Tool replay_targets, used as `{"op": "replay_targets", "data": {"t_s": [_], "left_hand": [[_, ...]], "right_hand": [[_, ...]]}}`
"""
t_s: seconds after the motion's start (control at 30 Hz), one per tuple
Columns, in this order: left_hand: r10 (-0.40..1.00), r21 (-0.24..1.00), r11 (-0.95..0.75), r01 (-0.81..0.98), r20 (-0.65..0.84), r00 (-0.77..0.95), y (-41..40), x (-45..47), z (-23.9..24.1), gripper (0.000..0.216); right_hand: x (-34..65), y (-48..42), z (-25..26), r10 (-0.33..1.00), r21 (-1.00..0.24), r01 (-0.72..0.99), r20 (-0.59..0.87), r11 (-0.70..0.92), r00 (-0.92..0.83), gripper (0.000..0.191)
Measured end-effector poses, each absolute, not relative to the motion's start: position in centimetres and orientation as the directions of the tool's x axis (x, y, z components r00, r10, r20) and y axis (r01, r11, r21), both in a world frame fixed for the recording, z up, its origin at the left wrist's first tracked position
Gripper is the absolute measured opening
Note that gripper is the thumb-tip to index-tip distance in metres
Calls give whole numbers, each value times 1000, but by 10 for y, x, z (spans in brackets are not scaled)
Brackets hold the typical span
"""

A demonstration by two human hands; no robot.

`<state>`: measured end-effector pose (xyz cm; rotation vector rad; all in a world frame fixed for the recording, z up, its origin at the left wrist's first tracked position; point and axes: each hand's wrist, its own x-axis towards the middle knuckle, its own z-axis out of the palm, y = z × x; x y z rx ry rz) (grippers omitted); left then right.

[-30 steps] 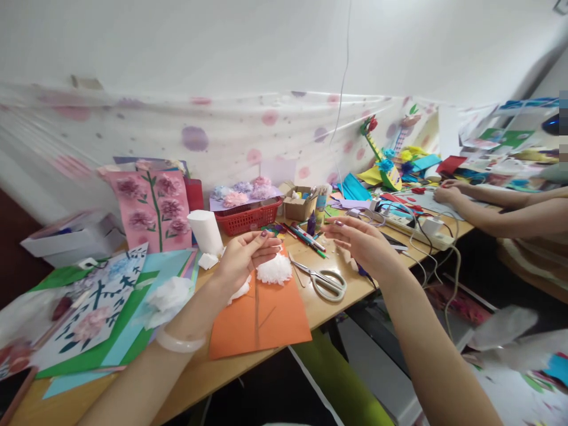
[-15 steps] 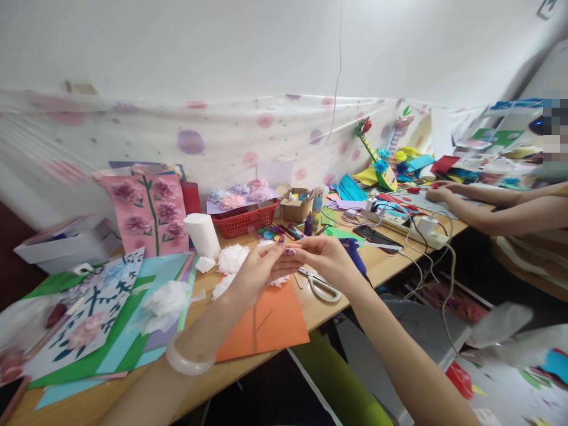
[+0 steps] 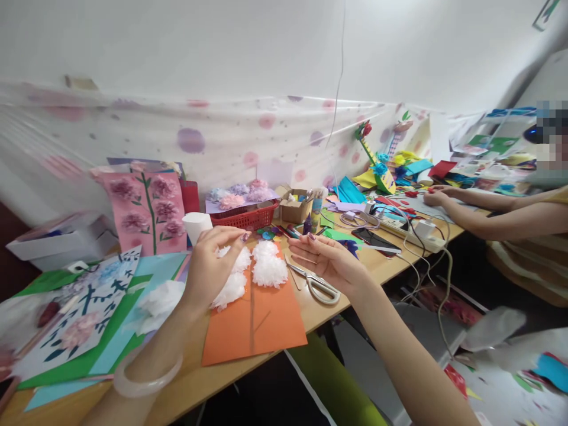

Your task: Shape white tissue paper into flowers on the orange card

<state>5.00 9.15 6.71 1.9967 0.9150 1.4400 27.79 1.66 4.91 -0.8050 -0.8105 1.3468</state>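
Above the orange sheet (image 3: 261, 322), my hands are apart in the air. My left hand (image 3: 206, 266), with a pale bangle at the wrist, has its thumb and fingertips brought together; anything pinched there is too small to make out. On the right, my right hand (image 3: 331, 263) is open, its fingers stretched toward the left hand, with nothing visible in them. White fluffy paper flowers (image 3: 270, 269) sit on the upper part of the sheet, either side of a dark drawn line. Another white flower (image 3: 231, 290) is partly hidden by my left hand. Scissors (image 3: 323, 290) lie beside the sheet, below my right hand.
A white roll (image 3: 196, 223), a red basket (image 3: 248, 219) and a small cardboard box (image 3: 295, 210) stand behind. To the right are a phone (image 3: 377, 239) and a power strip (image 3: 421, 236) with cables. Another person's hands (image 3: 437, 195) work farther right. Flower pictures (image 3: 153, 207) stand left.
My hands were touching over the sheet and have since parted, the left moving left and the right slightly right. The white flowers on the orange sheet now show between them.
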Motion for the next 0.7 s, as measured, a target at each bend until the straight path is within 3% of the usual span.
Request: {"op": "replay_targets", "data": {"t_s": [0.17,0.27,0.43,0.57,0.7], "left_hand": [[636,602,-764,233,639,433,72,69,66,23],[565,509,-823,251,695,445,67,87,65,28],[486,408,-874,264,727,485,73,92,64,18],[596,592,-791,155,687,417,75,78,70,12],[809,862,-506,19,467,356,77,70,77,10]], "right_hand": [[265,14,51,999,-821,-571,28,0,-41,18],[255,14,51,998,-809,-588,29,-8,-54,18],[249,16,50,996,-806,-591,24,-29,-81,22],[255,19,45,999,-861,-509,-8,9,31,20],[256,22,42,995,-889,-458,-32,13,91,24]]}}
